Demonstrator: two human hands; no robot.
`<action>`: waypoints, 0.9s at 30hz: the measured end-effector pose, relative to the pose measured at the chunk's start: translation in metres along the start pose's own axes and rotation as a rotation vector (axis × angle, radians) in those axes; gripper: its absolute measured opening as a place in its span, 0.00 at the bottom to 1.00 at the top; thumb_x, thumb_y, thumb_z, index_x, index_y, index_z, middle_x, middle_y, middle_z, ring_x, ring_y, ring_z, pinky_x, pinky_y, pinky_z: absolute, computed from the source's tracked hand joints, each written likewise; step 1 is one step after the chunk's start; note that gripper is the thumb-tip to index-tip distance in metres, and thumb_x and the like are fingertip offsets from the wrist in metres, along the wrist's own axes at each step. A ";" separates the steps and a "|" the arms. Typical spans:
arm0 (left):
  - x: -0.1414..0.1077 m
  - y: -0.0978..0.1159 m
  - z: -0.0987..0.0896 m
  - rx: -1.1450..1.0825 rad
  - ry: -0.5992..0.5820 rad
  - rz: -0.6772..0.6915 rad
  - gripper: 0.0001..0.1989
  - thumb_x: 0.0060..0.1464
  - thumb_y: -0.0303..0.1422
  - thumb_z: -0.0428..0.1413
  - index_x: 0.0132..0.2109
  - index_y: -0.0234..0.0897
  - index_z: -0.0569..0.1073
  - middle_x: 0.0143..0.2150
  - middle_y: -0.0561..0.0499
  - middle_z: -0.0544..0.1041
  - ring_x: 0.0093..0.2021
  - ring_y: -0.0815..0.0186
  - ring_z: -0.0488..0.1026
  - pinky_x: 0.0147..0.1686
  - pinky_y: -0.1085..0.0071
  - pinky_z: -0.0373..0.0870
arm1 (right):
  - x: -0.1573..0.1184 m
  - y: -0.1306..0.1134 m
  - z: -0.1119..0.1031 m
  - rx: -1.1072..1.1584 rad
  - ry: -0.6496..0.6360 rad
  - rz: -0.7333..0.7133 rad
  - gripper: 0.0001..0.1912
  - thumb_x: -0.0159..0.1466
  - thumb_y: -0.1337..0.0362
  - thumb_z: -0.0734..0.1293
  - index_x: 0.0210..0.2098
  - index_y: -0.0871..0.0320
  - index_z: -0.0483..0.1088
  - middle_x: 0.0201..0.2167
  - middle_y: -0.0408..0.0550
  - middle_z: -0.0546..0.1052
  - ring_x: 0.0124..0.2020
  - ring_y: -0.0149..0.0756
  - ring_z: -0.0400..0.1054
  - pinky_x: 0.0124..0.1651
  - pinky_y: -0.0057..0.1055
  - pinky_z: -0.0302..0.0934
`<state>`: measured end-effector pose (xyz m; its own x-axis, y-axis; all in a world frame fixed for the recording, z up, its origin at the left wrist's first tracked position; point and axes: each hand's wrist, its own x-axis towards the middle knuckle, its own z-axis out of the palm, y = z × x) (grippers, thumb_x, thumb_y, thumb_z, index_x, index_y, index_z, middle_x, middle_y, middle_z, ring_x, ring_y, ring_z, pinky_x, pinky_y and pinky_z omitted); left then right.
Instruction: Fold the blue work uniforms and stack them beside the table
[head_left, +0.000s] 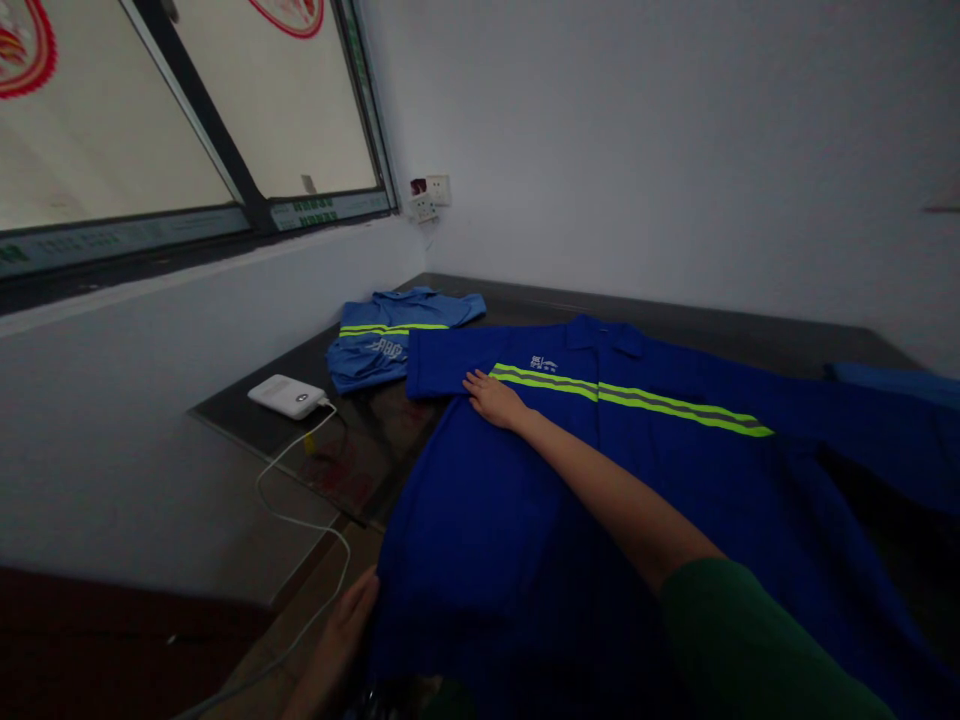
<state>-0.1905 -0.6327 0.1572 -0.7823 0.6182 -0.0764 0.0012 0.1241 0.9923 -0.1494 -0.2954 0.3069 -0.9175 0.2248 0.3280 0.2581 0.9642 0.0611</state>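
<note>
A dark blue work jacket (480,500) with a yellow-green reflective stripe and a white chest print lies spread out, front side up, on the dark table (375,440). My right hand (495,398) rests on it with fingers apart, by the left end of the stripe, where the sleeve on the left side joins the body. Low in the view, my left hand (349,610) is at the jacket's left edge near the hem. Its fingers close on the cloth there, partly hidden. The lower part of the jacket is in deep shadow.
A lighter blue folded work shirt (371,355) with a similar stripe lies beyond the left sleeve. A white power bank (289,396) with a white cable (262,490) hanging off the edge is at left. More blue cloth (892,378) lies at right. Wall sockets (431,195) are behind.
</note>
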 end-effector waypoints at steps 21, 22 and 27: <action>-0.003 0.118 0.137 0.777 -0.420 1.313 0.19 0.62 0.33 0.49 0.59 0.43 0.66 0.61 0.45 0.67 0.61 0.58 0.64 0.58 0.56 0.65 | -0.155 0.005 -0.089 0.191 0.081 0.164 0.20 0.65 0.65 0.63 0.56 0.64 0.69 0.63 0.60 0.62 0.65 0.44 0.55 0.65 0.42 0.50; -0.005 0.116 0.146 0.839 -0.495 1.363 0.22 0.61 0.34 0.51 0.62 0.45 0.63 0.64 0.45 0.64 0.64 0.57 0.60 0.59 0.53 0.63 | -0.187 0.009 -0.096 0.230 0.073 0.210 0.19 0.65 0.65 0.63 0.54 0.62 0.70 0.62 0.58 0.64 0.64 0.44 0.57 0.65 0.43 0.51; -0.012 0.100 0.148 1.011 -0.661 1.478 0.31 0.59 0.36 0.54 0.67 0.46 0.55 0.67 0.46 0.59 0.68 0.53 0.52 0.60 0.45 0.59 | -0.348 0.005 -0.116 0.423 0.101 0.541 0.18 0.60 0.60 0.65 0.50 0.50 0.74 0.59 0.48 0.69 0.60 0.44 0.62 0.63 0.47 0.54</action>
<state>-0.0893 -0.5129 0.2432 0.5114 0.7637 0.3941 0.8512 -0.5132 -0.1100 0.2060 -0.3854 0.3027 -0.6555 0.6948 0.2958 0.5122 0.6969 -0.5020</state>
